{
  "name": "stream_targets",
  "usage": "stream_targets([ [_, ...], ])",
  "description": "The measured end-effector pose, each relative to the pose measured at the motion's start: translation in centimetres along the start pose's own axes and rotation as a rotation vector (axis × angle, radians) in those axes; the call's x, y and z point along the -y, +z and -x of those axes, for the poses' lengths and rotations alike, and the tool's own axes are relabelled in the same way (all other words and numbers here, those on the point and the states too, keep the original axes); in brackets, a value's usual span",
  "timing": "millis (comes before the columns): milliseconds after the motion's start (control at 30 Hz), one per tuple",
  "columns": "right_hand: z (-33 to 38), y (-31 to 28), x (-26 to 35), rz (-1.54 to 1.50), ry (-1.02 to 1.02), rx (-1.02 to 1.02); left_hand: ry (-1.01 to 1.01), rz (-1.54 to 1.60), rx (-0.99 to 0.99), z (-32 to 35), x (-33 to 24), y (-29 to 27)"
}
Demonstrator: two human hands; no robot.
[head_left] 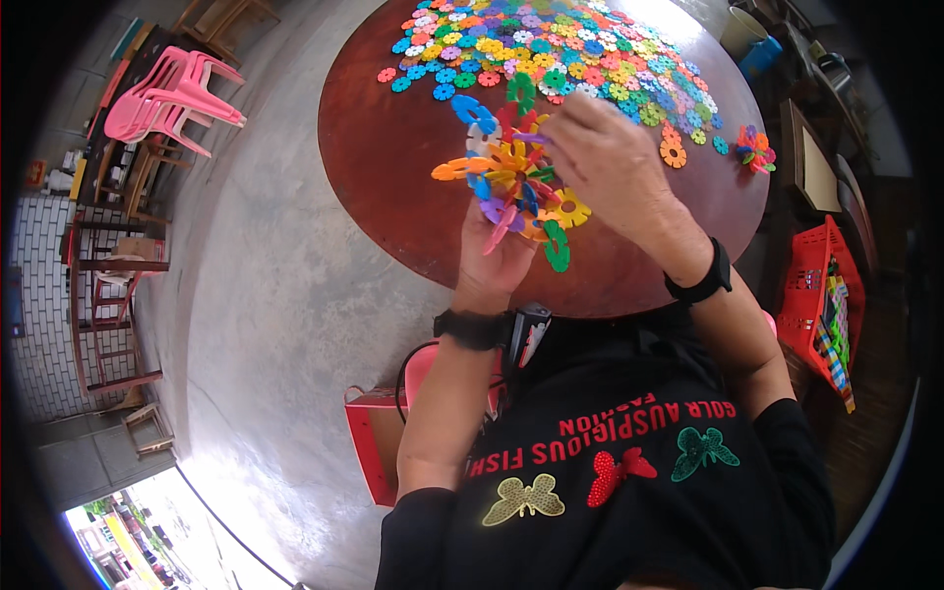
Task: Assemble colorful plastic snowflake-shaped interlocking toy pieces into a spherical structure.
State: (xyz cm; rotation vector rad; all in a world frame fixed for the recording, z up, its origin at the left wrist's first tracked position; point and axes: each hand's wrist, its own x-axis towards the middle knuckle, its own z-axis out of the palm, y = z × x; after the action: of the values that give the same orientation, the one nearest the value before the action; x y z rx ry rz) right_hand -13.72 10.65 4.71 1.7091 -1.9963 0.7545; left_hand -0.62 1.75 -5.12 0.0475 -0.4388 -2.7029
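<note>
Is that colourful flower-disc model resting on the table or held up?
Held up: the left hand grips the model from below, the right hand touches its top, above the round table.

One round table (393,187), two hands, two black wristbands, one red basket (816,295), a stack of pink chairs (172,93).

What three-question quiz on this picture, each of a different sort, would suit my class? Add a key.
1. True or false: the left hand holds up the cluster of snapped-together flower discs.
2. Where does the heap of loose discs lie? A) on the floor B) on the round brown table C) in the red basket
3. Fill in: the stacked plastic chairs are ___ in colour.

Key: 1 true; 2 B; 3 pink. The right hand has its fingers at the cluster too.
</note>
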Motion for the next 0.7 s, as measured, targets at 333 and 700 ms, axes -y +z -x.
stream_targets([
  [333, 6.6, -4.7, 2.1, -0.320, 0.298, 0.003, 0.104, 0.033, -0.093, -0.1, -2.8, 1.3],
  [700, 6.4, -3.1, 2.8, -0.325, 0.278, 0.060, 0.219, 0.019, -0.054, -0.1, -1.8, 1.9],
])
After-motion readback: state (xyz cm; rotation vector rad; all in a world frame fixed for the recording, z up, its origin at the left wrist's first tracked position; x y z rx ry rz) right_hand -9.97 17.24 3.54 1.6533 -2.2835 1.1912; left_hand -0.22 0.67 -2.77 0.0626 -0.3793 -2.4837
